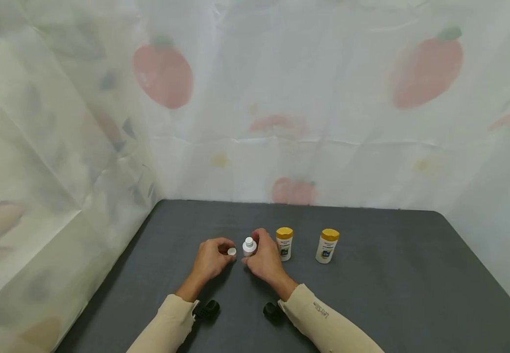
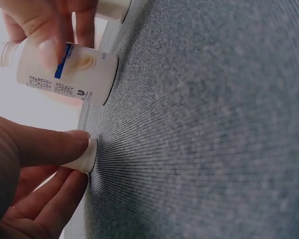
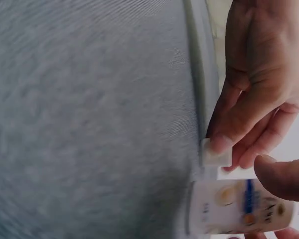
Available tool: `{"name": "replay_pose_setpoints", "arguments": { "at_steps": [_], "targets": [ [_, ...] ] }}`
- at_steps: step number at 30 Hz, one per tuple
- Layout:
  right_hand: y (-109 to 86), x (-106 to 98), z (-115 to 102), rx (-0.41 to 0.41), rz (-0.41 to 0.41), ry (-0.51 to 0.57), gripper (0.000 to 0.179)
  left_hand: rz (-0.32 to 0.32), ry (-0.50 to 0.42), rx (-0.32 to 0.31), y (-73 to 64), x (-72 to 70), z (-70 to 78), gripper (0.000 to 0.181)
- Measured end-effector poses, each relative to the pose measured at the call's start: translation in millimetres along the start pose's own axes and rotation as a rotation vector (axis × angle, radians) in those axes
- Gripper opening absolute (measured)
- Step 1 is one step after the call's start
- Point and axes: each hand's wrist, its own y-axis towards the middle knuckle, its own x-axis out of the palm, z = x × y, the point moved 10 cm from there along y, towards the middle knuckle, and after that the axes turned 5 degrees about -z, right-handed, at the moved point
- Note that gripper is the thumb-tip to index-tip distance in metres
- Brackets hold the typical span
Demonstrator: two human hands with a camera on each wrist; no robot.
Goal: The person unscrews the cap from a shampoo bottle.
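My left hand [image 1: 212, 257] pinches a small white cap [image 1: 231, 252] between thumb and fingers; in the left wrist view the cap [image 2: 88, 158] sits right at the dark tabletop. Just to its right, my right hand [image 1: 265, 257] grips a white bottle [image 1: 249, 247] from the right side. This bottle stands upright on the table, its narrow neck bare. The left wrist view shows a blue mark and small print on the bottle [image 2: 74, 74], with right fingers partly over it. Cap and bottle are apart, a small gap between them.
Two white bottles with yellow caps stand to the right: a nearer one [image 1: 284, 245] close beside my right hand and a farther one [image 1: 327, 246]. The dark grey table [image 1: 391, 284] meets a fruit-printed sheet [image 1: 347, 162] at the back and left.
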Motion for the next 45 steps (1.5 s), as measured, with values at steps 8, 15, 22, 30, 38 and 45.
{"name": "replay_pose_setpoints", "arguments": {
  "at_steps": [8, 15, 22, 30, 38, 45],
  "targets": [
    [-7.9, -7, -26, -0.030, -0.053, 0.050, 0.073, -0.055, 0.042, 0.021, -1.9, 1.5, 1.6, 0.035],
    [-21.5, -34, -47, -0.074, -0.071, 0.096, 0.069, -0.069, 0.061, 0.040, -4.2, -8.9, 13.5, 0.046],
    [-32.8, -70, -58, -0.159, -0.021, 0.090, 0.065, -0.054, -0.016, 0.043, -6.7, -21.4, 37.3, 0.052],
    [-37.0, -101, -45, -0.097, 0.004, 0.088, 0.064, -0.046, -0.067, 0.112, -7.8, -21.6, 75.4, 0.053],
    [-40.0, -116, -31, -0.094, 0.021, 0.069, 0.064, -0.064, -0.133, 0.200, -4.0, -10.3, 105.7, 0.052],
    [-44.4, -121, -18, -0.094, 0.037, 0.037, 0.064, -0.068, -0.151, 0.309, -2.0, 10.1, 129.2, 0.048]
  ]
}}
